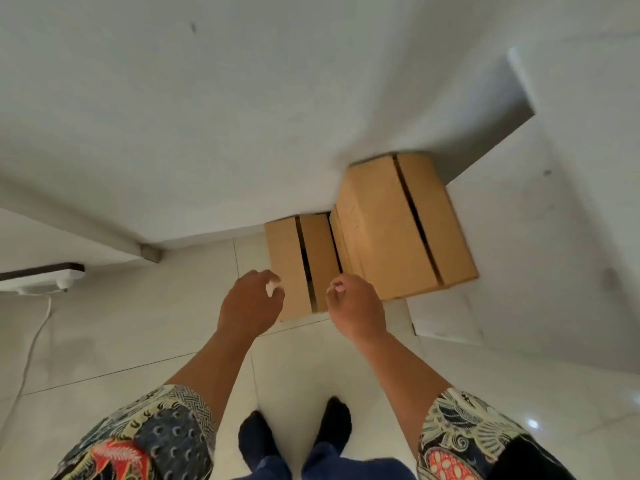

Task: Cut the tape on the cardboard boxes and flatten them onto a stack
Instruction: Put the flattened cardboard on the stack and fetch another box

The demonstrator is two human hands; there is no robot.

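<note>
Two brown cardboard boxes stand on the tiled floor against a white wall. The smaller box [291, 261] is nearer me, and a dark gap runs between its top flaps. A taller, larger box [384, 223] stands right of it, touching it, with a similar gap along its top. My left hand [251, 304] hovers at the small box's near left corner, fingers loosely curled and holding nothing. My right hand [356, 308] hovers just right of the small box's near edge, fingers also loosely curled and holding nothing. No cutting tool is in view.
A white power strip [45, 280] lies on the floor at the left, its cable [33, 344] trailing toward me. The white wall [207, 133] rises behind the boxes, with a recessed corner [485, 147] at right. My feet in dark socks [294, 434] stand on the tiles.
</note>
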